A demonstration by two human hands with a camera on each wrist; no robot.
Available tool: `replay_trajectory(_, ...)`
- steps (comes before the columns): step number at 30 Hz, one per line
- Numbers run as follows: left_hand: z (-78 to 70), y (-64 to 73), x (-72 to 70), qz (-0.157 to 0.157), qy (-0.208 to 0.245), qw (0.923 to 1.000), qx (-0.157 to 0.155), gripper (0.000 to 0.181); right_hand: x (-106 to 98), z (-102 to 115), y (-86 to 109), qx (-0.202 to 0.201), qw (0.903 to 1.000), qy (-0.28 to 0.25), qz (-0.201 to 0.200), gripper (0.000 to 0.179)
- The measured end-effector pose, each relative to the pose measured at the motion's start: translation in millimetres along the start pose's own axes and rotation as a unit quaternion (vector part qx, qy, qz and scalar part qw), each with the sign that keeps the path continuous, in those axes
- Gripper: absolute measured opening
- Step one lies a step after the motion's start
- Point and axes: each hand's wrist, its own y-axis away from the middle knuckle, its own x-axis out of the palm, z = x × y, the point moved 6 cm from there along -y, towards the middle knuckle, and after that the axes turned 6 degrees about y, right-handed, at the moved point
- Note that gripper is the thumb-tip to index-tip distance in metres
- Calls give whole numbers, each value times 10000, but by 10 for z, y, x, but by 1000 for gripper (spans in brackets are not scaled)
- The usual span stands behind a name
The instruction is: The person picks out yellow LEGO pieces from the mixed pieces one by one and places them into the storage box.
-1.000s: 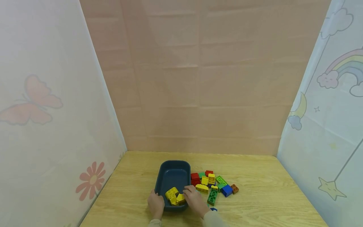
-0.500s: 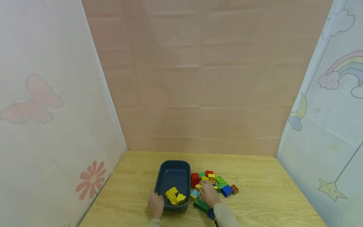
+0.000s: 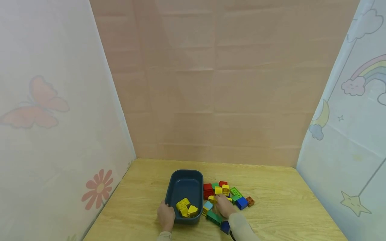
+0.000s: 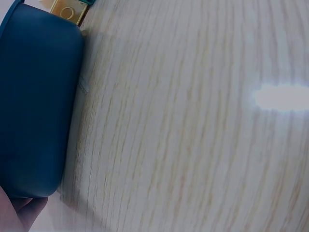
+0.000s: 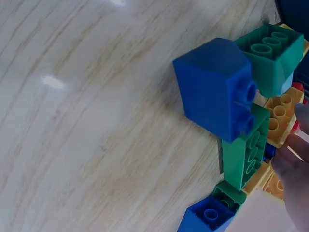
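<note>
My left hand (image 3: 166, 216) grips the near left side of a dark blue bin (image 3: 185, 187); its fingers (image 4: 32, 212) show under the bin's end in the left wrist view. Inside the bin's near half lie several yellow building blocks (image 3: 182, 205). To the right, my right hand (image 3: 225, 206) reaches into a loose pile of building blocks. Its thumb and fingers pinch the end of a yellow building block (image 5: 279, 111), whose hollow underside with tubes faces the right wrist camera. The palm hides part of the pile.
Around the right hand are red blocks (image 3: 208, 191), a green block (image 3: 213, 218), a dark blue block (image 3: 225, 227), a bright blue block (image 3: 241, 203) and a brown block (image 3: 250, 201). A paper backdrop (image 3: 211, 100) rises behind the wooden table (image 3: 271, 194).
My right hand has left a yellow block in the bin and moved right to the pile, where it took hold of another yellow one. The left hand stays on the bin.
</note>
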Motion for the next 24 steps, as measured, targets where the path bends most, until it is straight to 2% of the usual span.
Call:
replay_trajectory(5, 6, 5, -4, -16, 2, 10000, 13, 37, 11, 6, 3, -95, 10000, 3, 20, 19)
replay_trajectory(17, -14, 7, -10, -102, -4, 9998, 153, 35, 81, -64, -24, 280, 9993, 73, 247, 16)
replay_trajectory(21, -16, 7, -14, -63, -15, 9999, 118, 35, 54, -46, -17, 249, 9996, 104, 39, 16)
replay_trajectory(24, -20, 2, -17, -46, -20, 9999, 94, 34, -21, 1, -17, 79, 9985, 270, -470, 17)
